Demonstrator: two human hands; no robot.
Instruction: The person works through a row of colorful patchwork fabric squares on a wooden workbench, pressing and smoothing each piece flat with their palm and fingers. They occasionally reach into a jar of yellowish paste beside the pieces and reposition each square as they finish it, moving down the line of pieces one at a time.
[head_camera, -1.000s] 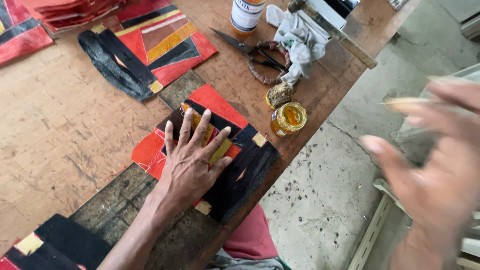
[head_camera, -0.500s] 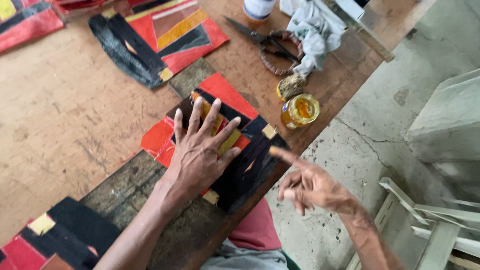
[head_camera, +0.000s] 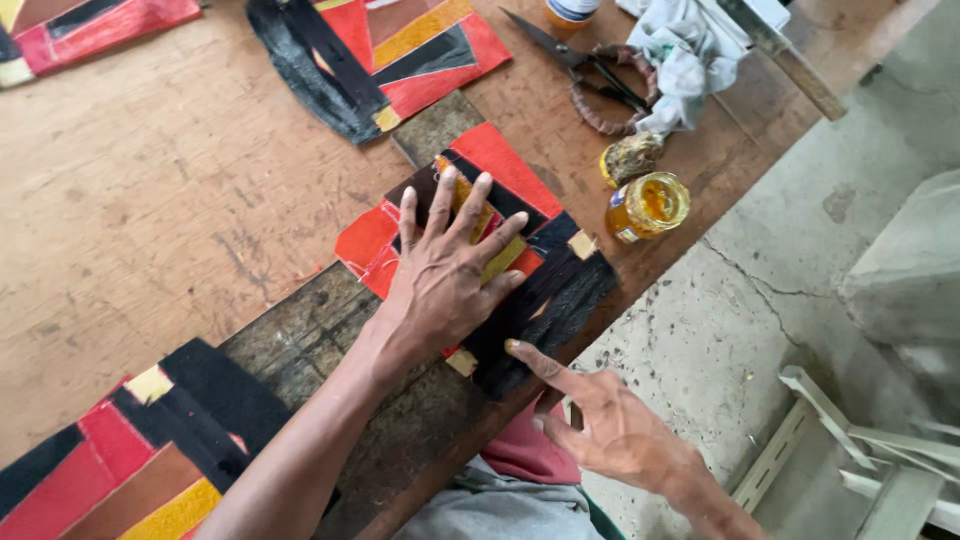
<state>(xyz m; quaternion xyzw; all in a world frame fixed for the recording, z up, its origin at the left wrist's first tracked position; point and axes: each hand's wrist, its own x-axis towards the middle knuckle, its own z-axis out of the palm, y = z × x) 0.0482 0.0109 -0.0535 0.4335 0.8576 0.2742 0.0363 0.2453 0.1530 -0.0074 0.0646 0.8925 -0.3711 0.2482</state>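
A patchwork piece (head_camera: 560, 290) of red, black and yellow strips lies on a dark wooden board (head_camera: 300, 340) at the table's near edge. My left hand (head_camera: 450, 270) rests flat on it, fingers spread. My right hand (head_camera: 610, 430) hovers off the table edge, its index fingertip touching the black near edge of the piece; nothing is held in it.
An open glue jar (head_camera: 648, 206) and its lid (head_camera: 630, 158) stand right of the piece. Scissors (head_camera: 580, 68) and a white rag (head_camera: 690, 50) lie farther back. Other patchwork pieces lie at the back (head_camera: 390, 50) and near left (head_camera: 130, 440). The concrete floor (head_camera: 760, 300) drops off to the right.
My right hand has come in from the far right to the table edge and now touches the piece with one finger. My left hand has stayed pressed on it.
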